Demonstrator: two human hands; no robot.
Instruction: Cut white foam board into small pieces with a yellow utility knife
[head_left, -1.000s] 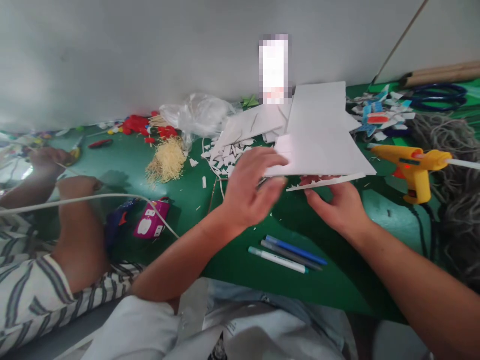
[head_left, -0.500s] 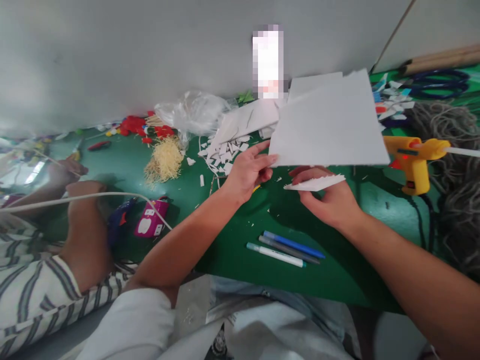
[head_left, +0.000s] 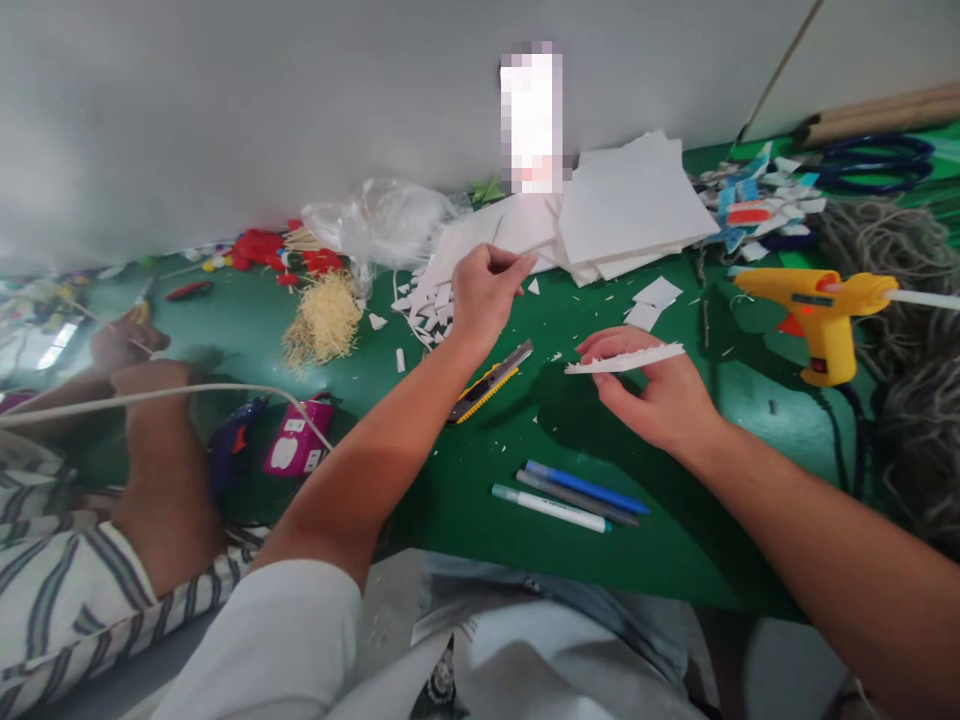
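My right hand (head_left: 652,385) is closed on a thin white foam board piece (head_left: 626,360) with a ragged edge, held just above the green table. My left hand (head_left: 487,290) is over the white scraps, thumb and forefinger drawn together by the left side of the stacked white boards (head_left: 637,195). Whether anything small is pinched there is hidden. Below that hand lies a yellow and black utility knife (head_left: 491,382), its blade pointing up and right. Small white cut-offs (head_left: 656,295) rest between the stack and my right hand.
A yellow glue gun (head_left: 829,310) stands at right beside grey yarn (head_left: 915,400). Pens (head_left: 585,490) lie near the front edge. Left are straw-coloured shreds (head_left: 326,320), a pink box (head_left: 300,435), a white cable (head_left: 202,388) and another person's hands (head_left: 131,345).
My left hand has let go of the large white board, now lying on the stack, and has moved up and slightly left. The utility knife is uncovered. My right hand has barely moved.
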